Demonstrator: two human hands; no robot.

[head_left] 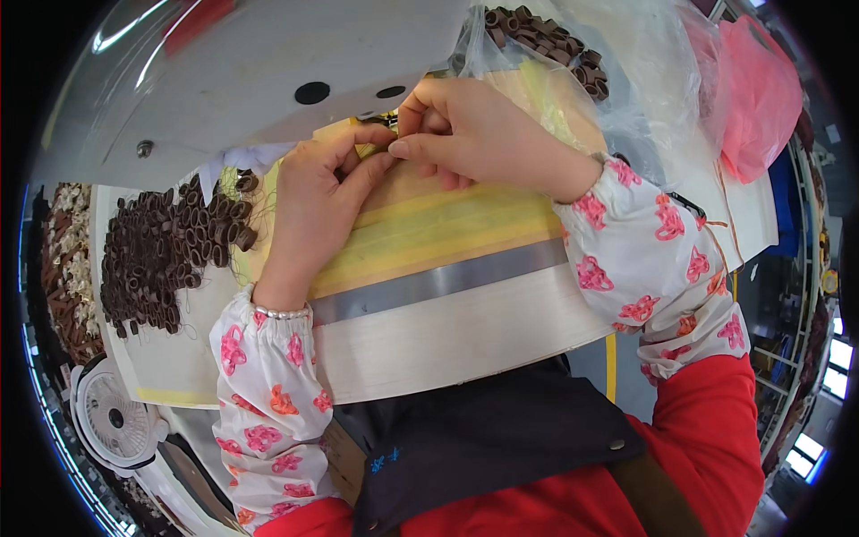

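Note:
My left hand (318, 201) and my right hand (470, 134) meet under the head of a grey sewing machine (259, 72). Their fingertips pinch a small dark piece (386, 134) at the needle area; most of it is hidden by the fingers. Both hands rest on the wooden work table (465, 331), which carries yellow tape strips and a grey metal band. I wear white sleeve covers with pink flower print over red sleeves, and a dark apron.
A heap of small brown loops (165, 251) lies left of my left hand. More brown loops (546, 40) sit in a clear plastic bag at the top. A pink bag (761, 89) lies top right. A small white fan (112, 421) stands lower left.

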